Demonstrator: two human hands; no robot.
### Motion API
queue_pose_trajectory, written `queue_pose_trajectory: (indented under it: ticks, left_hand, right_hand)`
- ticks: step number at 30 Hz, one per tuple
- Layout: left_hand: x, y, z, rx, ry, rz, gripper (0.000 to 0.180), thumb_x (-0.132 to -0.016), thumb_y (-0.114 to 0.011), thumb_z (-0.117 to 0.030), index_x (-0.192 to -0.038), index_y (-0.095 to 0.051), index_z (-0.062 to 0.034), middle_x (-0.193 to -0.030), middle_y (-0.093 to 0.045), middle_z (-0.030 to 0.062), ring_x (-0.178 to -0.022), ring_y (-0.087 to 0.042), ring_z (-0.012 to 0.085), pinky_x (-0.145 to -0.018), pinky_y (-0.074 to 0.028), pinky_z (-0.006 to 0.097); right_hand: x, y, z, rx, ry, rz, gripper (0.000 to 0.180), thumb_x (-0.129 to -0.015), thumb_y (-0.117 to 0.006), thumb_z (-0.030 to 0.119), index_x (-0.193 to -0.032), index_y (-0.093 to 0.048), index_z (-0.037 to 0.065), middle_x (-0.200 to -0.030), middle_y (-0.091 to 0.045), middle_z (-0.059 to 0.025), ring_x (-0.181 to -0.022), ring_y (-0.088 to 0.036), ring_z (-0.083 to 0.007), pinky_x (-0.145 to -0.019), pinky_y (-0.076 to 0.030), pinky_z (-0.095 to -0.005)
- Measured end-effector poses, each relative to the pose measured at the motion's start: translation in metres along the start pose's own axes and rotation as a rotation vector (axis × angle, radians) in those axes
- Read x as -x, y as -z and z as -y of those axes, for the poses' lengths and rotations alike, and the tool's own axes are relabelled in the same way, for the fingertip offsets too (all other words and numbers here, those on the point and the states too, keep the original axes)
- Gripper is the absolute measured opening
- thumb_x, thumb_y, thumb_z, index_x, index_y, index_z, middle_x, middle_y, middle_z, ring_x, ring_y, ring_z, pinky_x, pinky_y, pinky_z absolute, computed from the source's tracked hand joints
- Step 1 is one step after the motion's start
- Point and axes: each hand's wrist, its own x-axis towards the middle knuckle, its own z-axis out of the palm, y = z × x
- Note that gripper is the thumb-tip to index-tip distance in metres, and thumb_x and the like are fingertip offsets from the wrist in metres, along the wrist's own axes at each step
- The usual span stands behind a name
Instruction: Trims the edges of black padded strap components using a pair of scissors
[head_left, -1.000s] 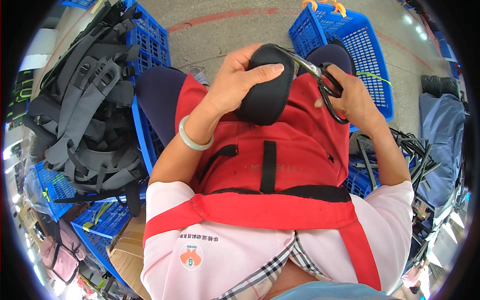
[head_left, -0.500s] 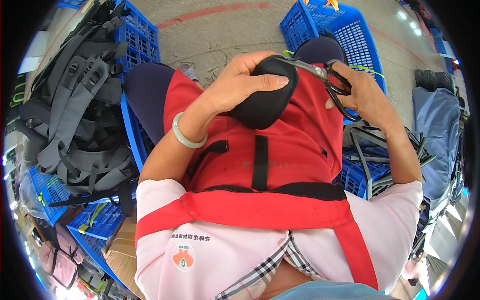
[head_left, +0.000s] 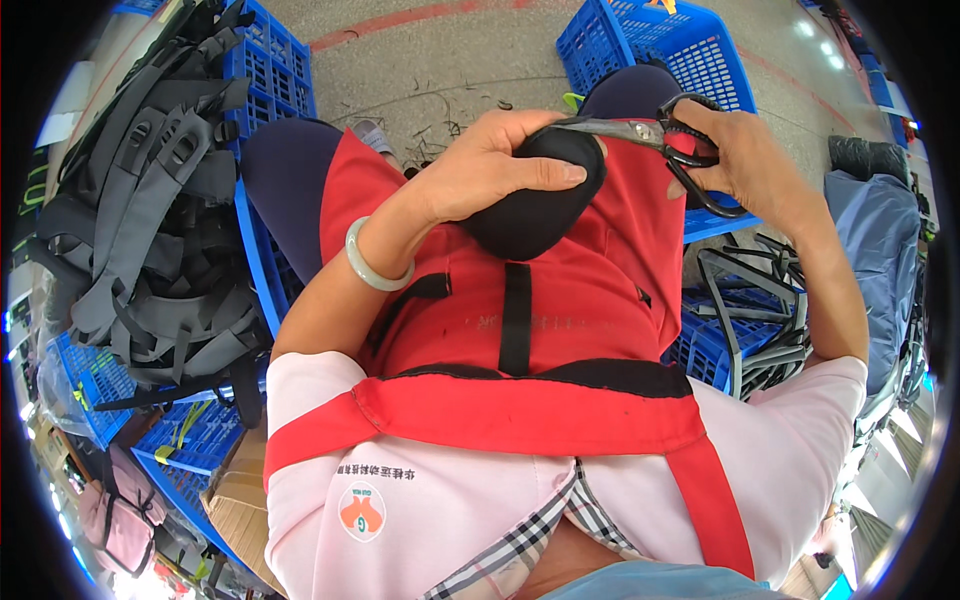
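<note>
My left hand (head_left: 490, 165) grips a rounded black padded piece (head_left: 530, 210) and holds it over my lap against a red apron (head_left: 560, 300). My right hand (head_left: 745, 160) has its fingers through the black handles of a pair of scissors (head_left: 650, 135). The scissor blades point left and lie across the top edge of the black piece, next to my left fingers. A pale green bangle (head_left: 370, 265) sits on my left wrist.
A blue plastic crate (head_left: 270, 70) on my left carries a heap of grey straps and padded bag parts (head_left: 150, 230). Another blue crate (head_left: 660, 40) stands ahead on the concrete floor. Black straps (head_left: 750, 310) fill a crate at my right, beside blue-grey fabric (head_left: 880, 260). Thread scraps litter the floor.
Both hands have risen slightly in the picture with the black piece and scissors. The scissor blades have slid further left over the top of the piece.
</note>
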Motion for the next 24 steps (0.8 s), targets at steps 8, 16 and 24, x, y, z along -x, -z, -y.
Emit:
queue_pose_trajectory:
  ticks: [8, 16, 24]
  left_hand:
    - [0.004, 0.0, 0.0, -0.012, 0.067, -0.044, 0.022, -0.086, -0.068, -0.011, -0.106, -0.065, -0.0027, -0.088, -0.066, -0.0022, -0.081, -0.058, 0.0046, -0.076, -0.048, 0.021]
    - [0.01, 0.016, -0.008, 0.222, -0.15, -0.355, 0.021, -0.086, -0.067, -0.008, -0.104, -0.066, 0.0006, -0.089, -0.068, 0.0035, -0.077, -0.063, 0.0102, -0.07, -0.052, 0.024]
    - [0.007, 0.022, -0.006, 0.369, -0.26, -0.575, 0.015, -0.086, -0.067, -0.006, -0.1, -0.065, -0.0003, -0.087, -0.068, 0.0051, -0.073, -0.065, 0.0117, -0.065, -0.054, 0.025]
  right_hand:
    - [-0.017, 0.008, 0.005, 0.124, 0.11, -0.028, 0.047, -0.072, -0.077, 0.035, -0.093, -0.052, 0.001, -0.075, -0.058, -0.0217, -0.075, -0.054, -0.044, -0.063, -0.042, -0.0462]
    - [-0.018, -0.053, 0.02, -0.588, -0.184, -0.078, 0.066, -0.066, -0.085, 0.029, -0.116, -0.05, 0.004, -0.084, -0.054, -0.0095, -0.074, -0.053, -0.0246, -0.07, -0.045, -0.033]
    - [-0.028, -0.135, 0.049, -0.624, -0.226, -0.326, 0.078, -0.063, -0.085, 0.04, -0.117, -0.044, 0.001, -0.077, -0.055, -0.0124, -0.063, -0.056, -0.0296, -0.059, -0.045, -0.0394]
